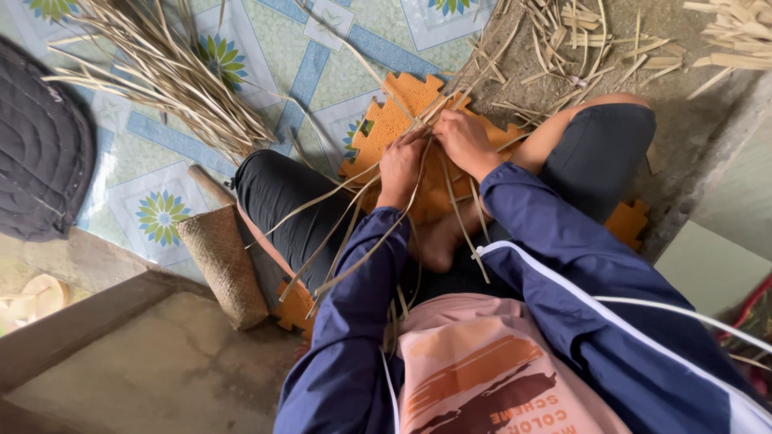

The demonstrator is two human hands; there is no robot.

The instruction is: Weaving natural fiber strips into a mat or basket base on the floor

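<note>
Seen from above, a person in a navy jacket sits cross-legged on an orange foam mat (392,120), both hands closed on a cluster of pale, flat bamboo strips (354,233) held between the knees. The left hand (402,165) grips the strips with fingers curled around them, knuckles up; the right hand (464,141) sits just beside it, touching, its fingers pinched down on the same bundle where the strips cross. From that meeting point the long strips fan out, several trailing back over the left thigh and forearm toward the person's chest, others running ahead across the mat.

The mat lies partly on a patterned floor covering (153,213) printed with blue bands and flower-like medallions, partly on bare ground. A loose heap of dry, thin fibres (173,76) spreads over the covering ahead of the left knee, well apart from the hands. Short offcuts of split bamboo (579,40) lie scattered over the grey ground beyond the right knee. Beside the left thigh rests a woven, cylinder-shaped basket piece (221,265) on its side, with a wooden handle (211,185) just beyond it. A dark quilted cushion (40,153) sits at the far left edge.
</note>
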